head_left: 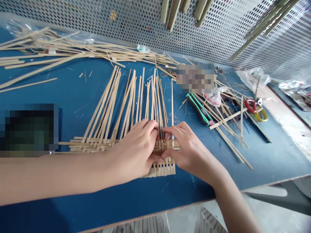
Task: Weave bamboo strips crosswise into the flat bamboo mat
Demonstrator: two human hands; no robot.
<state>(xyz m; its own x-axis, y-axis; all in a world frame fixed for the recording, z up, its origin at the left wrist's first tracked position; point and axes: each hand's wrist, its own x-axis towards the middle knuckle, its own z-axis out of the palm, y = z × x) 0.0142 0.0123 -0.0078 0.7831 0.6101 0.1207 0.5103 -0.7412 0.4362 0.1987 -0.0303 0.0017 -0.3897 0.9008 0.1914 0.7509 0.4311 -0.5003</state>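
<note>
A piece of weaving made of flat bamboo strips [91,145] lies on the blue table in front of me. Its long loose strips [104,110] fan out away from me, and thinner strips cross them near the woven edge. My left hand [139,147] rests over the middle right of the weaving, its fingers curled down onto the strips and its thumb at the near side. On the right end, my right hand [186,145] has thumb and forefinger closed around the crossing strips. The fingertips of both hands nearly meet. My left hand and forearm cover part of the weave.
A green and black utility knife [199,110] lies to the right, near red and yellow handled scissors [256,110] and scattered strips [230,145]. Many loose strips [97,51] lie along the back, against a perforated metal panel [97,19]. A blurred dark object [26,132] sits left.
</note>
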